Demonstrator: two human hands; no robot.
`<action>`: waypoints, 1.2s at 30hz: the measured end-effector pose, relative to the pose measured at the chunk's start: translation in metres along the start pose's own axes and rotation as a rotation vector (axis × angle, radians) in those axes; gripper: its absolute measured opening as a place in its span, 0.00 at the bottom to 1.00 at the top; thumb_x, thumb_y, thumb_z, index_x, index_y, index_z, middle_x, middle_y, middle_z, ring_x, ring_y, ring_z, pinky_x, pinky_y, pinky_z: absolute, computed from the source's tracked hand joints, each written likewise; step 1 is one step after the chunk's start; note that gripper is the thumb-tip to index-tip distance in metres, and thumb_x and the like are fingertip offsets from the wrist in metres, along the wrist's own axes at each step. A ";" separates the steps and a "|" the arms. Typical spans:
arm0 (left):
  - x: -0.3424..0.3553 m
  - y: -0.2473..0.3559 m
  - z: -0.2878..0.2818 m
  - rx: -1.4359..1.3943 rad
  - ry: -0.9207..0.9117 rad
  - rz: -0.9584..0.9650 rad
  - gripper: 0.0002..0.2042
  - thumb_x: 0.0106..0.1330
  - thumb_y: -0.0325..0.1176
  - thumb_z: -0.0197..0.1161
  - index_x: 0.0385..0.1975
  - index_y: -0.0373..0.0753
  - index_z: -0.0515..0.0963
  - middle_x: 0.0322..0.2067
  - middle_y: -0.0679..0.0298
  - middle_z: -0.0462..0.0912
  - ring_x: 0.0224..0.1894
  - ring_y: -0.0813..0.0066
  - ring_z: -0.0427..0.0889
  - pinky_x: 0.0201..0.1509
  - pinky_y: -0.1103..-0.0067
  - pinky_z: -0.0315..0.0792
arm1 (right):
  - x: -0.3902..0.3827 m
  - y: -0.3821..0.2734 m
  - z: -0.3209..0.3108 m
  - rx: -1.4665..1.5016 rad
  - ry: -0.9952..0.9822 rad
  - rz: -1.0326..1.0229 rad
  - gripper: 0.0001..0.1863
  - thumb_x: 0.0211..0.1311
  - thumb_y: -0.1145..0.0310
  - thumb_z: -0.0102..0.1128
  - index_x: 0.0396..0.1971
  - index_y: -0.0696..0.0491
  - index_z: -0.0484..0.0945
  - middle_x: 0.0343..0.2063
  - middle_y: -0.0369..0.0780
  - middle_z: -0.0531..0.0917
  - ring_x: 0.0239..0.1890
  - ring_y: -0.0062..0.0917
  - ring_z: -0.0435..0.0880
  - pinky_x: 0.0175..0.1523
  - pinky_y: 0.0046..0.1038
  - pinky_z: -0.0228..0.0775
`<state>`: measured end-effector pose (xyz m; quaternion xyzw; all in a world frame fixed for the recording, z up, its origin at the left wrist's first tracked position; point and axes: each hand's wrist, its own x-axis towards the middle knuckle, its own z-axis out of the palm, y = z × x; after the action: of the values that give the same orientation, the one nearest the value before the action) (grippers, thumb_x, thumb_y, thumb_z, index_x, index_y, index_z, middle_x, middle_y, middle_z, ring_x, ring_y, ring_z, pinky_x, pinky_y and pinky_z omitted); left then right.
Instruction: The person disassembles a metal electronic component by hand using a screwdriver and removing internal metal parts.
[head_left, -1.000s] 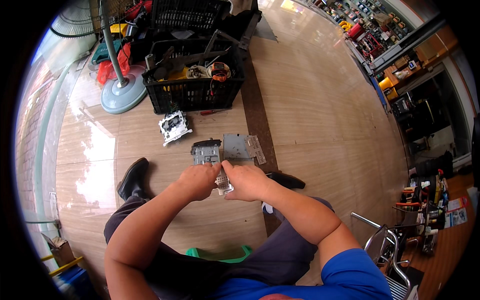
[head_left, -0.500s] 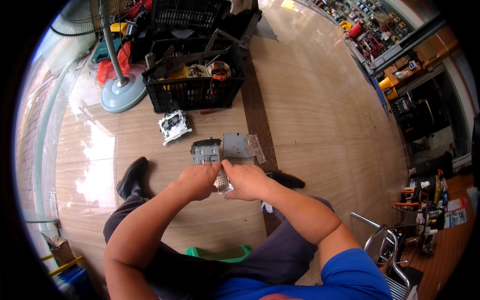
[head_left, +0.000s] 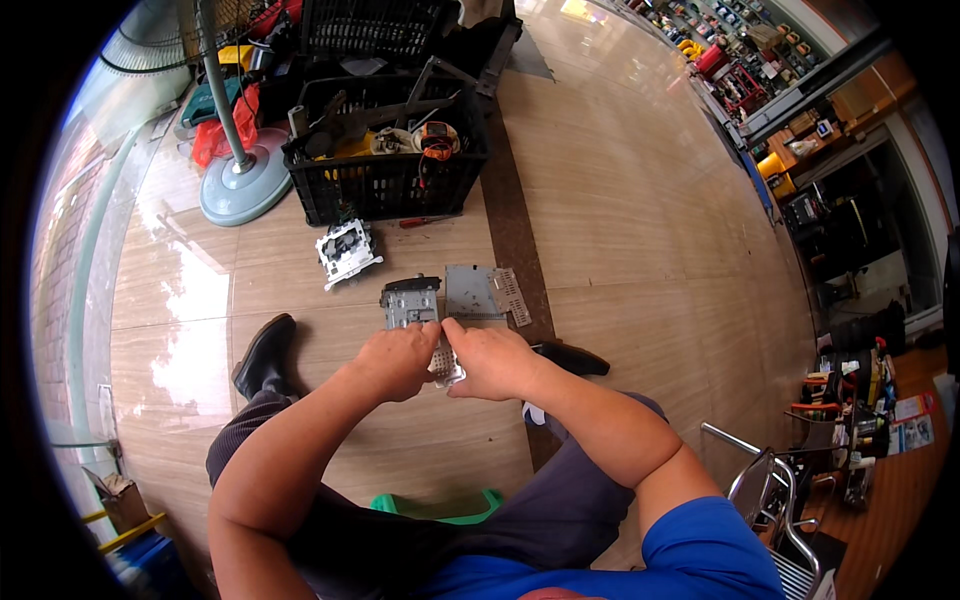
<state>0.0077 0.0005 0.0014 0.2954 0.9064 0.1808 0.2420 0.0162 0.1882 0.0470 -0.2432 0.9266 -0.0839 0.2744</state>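
Left hand and right hand pinch the perforated metal piece between them; even pressure best avoids bending.

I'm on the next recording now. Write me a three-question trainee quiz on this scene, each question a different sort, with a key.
1. True or false: a red-handled tool lies on the floor, just on the wearer's side of the black crate.

2. What lies just to the right of the grey metal unit?
A) the green stool
B) a grey metal plate
C) the round stand base

3. Which of the wearer's hands hold the perforated metal part?

Key:
1. True.
2. B.
3. Both: the left hand and the right hand.
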 end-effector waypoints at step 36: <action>-0.001 0.001 -0.001 0.013 0.008 0.002 0.27 0.60 0.40 0.73 0.52 0.35 0.67 0.47 0.49 0.83 0.51 0.51 0.84 0.52 0.62 0.78 | 0.000 0.001 0.002 0.006 0.003 -0.003 0.42 0.48 0.54 0.79 0.55 0.59 0.63 0.42 0.53 0.85 0.47 0.48 0.85 0.51 0.43 0.78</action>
<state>0.0081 0.0007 0.0033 0.2971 0.9082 0.1763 0.2363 0.0163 0.1888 0.0451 -0.2435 0.9264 -0.0876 0.2737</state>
